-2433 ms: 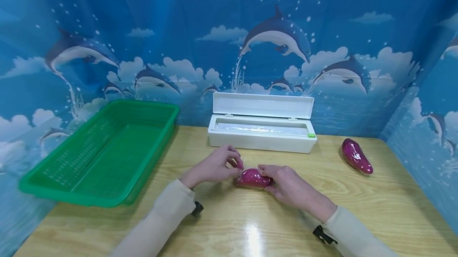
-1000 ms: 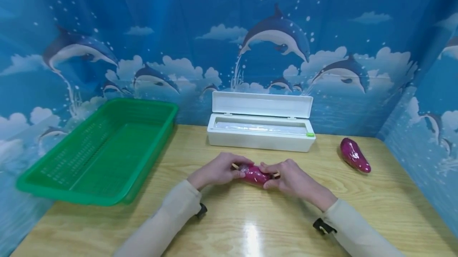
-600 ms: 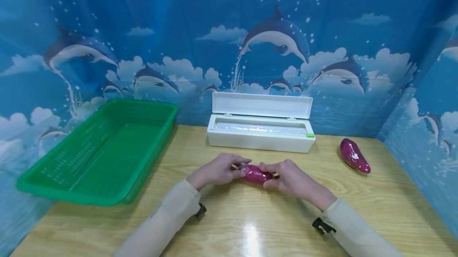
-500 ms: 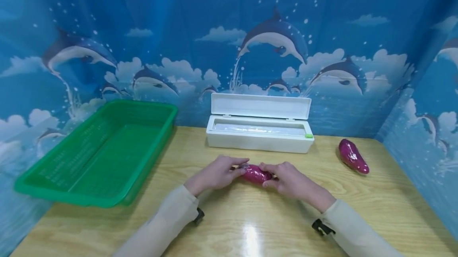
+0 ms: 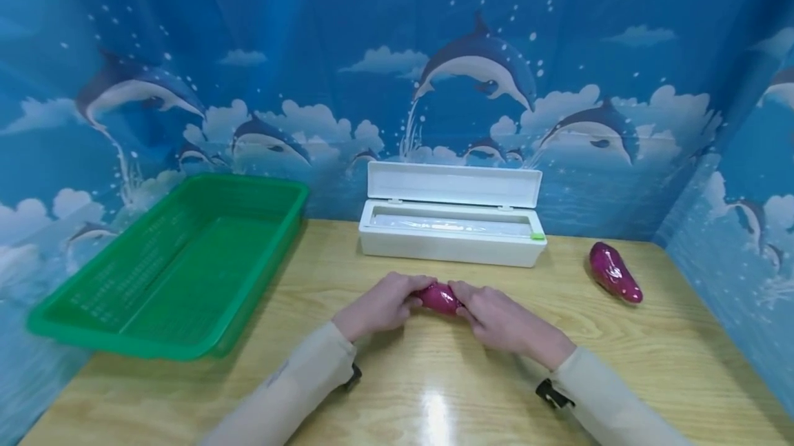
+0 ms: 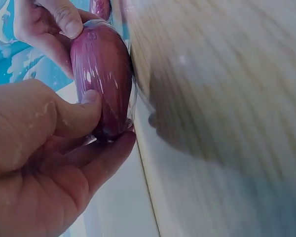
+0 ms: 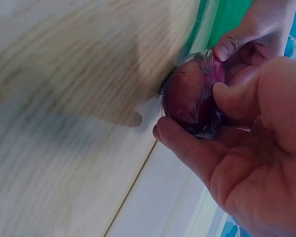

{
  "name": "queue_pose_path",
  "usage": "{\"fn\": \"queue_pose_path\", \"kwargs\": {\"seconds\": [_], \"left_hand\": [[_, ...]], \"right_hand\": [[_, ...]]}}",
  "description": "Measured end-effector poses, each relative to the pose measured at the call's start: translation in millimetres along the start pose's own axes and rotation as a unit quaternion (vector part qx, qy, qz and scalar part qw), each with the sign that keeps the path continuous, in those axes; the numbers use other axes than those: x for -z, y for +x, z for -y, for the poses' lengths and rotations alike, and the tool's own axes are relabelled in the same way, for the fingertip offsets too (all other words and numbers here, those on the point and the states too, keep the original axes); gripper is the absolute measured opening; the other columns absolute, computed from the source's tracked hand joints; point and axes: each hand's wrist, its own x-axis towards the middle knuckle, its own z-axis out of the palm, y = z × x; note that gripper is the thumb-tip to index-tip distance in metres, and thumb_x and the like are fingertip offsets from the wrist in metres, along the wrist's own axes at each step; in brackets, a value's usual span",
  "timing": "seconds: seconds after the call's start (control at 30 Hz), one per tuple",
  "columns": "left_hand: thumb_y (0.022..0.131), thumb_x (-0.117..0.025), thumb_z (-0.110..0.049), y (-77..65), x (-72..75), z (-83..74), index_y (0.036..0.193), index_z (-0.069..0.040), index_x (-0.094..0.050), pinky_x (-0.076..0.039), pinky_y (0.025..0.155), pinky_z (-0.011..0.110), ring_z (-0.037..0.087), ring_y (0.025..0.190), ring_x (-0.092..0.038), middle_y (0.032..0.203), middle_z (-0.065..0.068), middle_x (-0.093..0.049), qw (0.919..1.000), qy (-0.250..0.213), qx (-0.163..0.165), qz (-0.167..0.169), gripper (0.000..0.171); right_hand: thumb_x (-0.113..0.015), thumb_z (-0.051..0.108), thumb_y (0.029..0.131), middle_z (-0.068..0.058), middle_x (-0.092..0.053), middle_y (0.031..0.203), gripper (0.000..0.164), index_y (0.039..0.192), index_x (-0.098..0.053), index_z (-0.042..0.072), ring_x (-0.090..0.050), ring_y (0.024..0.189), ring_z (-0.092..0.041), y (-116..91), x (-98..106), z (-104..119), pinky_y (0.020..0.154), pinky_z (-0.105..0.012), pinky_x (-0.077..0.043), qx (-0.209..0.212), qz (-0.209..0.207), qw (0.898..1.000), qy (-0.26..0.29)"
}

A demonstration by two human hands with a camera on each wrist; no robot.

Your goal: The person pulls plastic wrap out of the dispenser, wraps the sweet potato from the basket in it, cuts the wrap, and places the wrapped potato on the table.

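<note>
A purple-red sweet potato [image 5: 440,298] wrapped in clear cling film is held low over the table, in front of the white box. My left hand [image 5: 383,302] grips its left end, thumb near and fingers beyond. On the other end my right hand [image 5: 501,318] holds it the same way. In the left wrist view, film lies smooth and shiny along the sweet potato [image 6: 106,74]. Crumpled film shows around the end of the sweet potato [image 7: 185,96] in the right wrist view. Fingers partly hide both ends.
Behind the hands stands a white cling film box [image 5: 453,242], lid raised, film roll inside, green slider at its right. A green plastic basket [image 5: 226,336] is at the left. Another wrapped sweet potato [image 5: 614,274] lies at the right. A dolphin-print curtain [image 5: 347,32] backs the wooden table [image 5: 496,404].
My left fingers, earlier at the film on the left end, now wrap around that end. Both hands have closed further over the sweet potato's ends, with less of it showing.
</note>
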Motion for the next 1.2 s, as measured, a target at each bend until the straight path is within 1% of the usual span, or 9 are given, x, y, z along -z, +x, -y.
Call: {"fn": "queue_pose_path", "kwargs": {"seconds": [0.2,0.3,0.37,0.43,0.53,0.67,0.87,1.03,1.2], "left_hand": [[0.099,-0.064,-0.011,2.0,11.5,2.3,0.15,-0.014,-0.052,-0.051,0.11,0.038,0.023,0.124,-0.065,0.146,0.006,-0.061,0.9992,-0.024,0.032,0.0,0.052],[0.099,-0.067,-0.017,1.0,23.3,4.4,0.145,-0.016,-0.057,-0.051,0.109,0.044,0.025,0.125,-0.064,0.146,0.005,-0.061,0.9968,-0.005,0.045,-0.066,0.047],[0.098,-0.069,-0.017,2.2,31.1,7.0,0.137,-0.015,-0.063,-0.053,0.107,0.044,0.025,0.125,-0.064,0.14,0.005,-0.065,0.9889,0.04,0.04,-0.137,0.04],[0.096,-0.071,-0.016,5.1,36.5,10.5,0.128,-0.014,-0.068,-0.056,0.1,0.042,0.025,0.119,-0.066,0.131,0.005,-0.069,0.9734,0.104,0.034,-0.201,0.032],[0.095,-0.073,-0.018,9.7,39.6,16.0,0.121,-0.016,-0.072,-0.056,0.096,0.043,0.025,0.115,-0.065,0.124,0.005,-0.07,0.9527,0.173,0.049,-0.245,0.026],[0.096,-0.07,-0.027,14.4,37.7,22.5,0.121,-0.02,-0.071,-0.055,0.093,0.048,0.027,0.115,-0.062,0.126,0.005,-0.068,0.9425,0.225,0.079,-0.234,0.026],[0.096,-0.064,-0.041,22.2,32.8,26.6,0.123,-0.021,-0.07,-0.054,0.09,0.052,0.03,0.111,-0.061,0.122,0.007,-0.067,0.9308,0.269,0.094,-0.229,0.033],[0.097,-0.059,-0.049,26.5,30.9,25.7,0.127,-0.022,-0.066,-0.053,0.091,0.052,0.031,0.112,-0.059,0.123,0.007,-0.065,0.9272,0.283,0.11,-0.219,0.041],[0.098,-0.056,-0.052,29.1,28.6,26.1,0.13,-0.023,-0.063,-0.053,0.09,0.052,0.032,0.112,-0.058,0.124,0.007,-0.063,0.9194,0.312,0.118,-0.209,0.045]], "right_hand": [[-0.06,0.013,0.098,-0.005,-0.067,0.091,0.033,0.128,-0.058,-0.001,-0.053,0.06,-0.007,4,-1,-2,0.056,-0.022,-0.052,-0.03,0.005,0.999,0.045],[-0.068,0.024,0.096,-0.008,-0.071,0.099,0.04,0.128,-0.06,0.001,-0.062,0.071,-0.009,6,-5,-2,0.064,-0.026,-0.057,-0.05,-0.007,0.998,0.036],[-0.075,0.03,0.092,-0.012,-0.071,0.111,0.051,0.131,-0.06,-0.001,-0.067,0.084,-0.014,7,-6,-2,0.076,-0.031,-0.061,-0.067,-0.026,0.997,0.014],[-0.079,0.03,0.089,-0.014,-0.068,0.119,0.057,0.132,-0.061,-0.002,-0.068,0.096,-0.019,6,-5,-2,0.086,-0.036,-0.061,-0.087,-0.042,0.995,-0.009],[-0.08,0.028,0.087,-0.017,-0.065,0.121,0.059,0.133,-0.061,-0.003,-0.066,0.101,-0.025,0,0,-3,0.087,-0.042,-0.061,-0.119,-0.05,0.991,-0.023],[-0.077,0.029,0.086,-0.014,-0.069,0.114,0.06,0.135,-0.058,0.0,-0.066,0.093,-0.021,-17,10,-9,0.078,-0.039,-0.06,-0.148,-0.06,0.987,0.002],[-0.077,0.032,0.087,-0.006,-0.069,0.092,0.047,0.122,-0.061,0.006,-0.058,0.075,-0.013,-57,30,-29,0.061,-0.026,-0.047,-0.169,-0.124,0.978,0.005],[-0.077,0.034,0.089,-0.018,-0.073,0.101,0.049,0.121,-0.062,-0.001,-0.067,0.08,-0.019,-91,46,-57,0.058,-0.024,-0.048,-0.214,-0.183,0.96,0.009],[-0.071,0.036,0.094,-0.031,-0.07,0.107,0.055,0.125,-0.058,-0.007,-0.07,0.084,-0.032,-109,57,-85,0.06,-0.03,-0.049,-0.261,-0.225,0.939,0.005]]}}
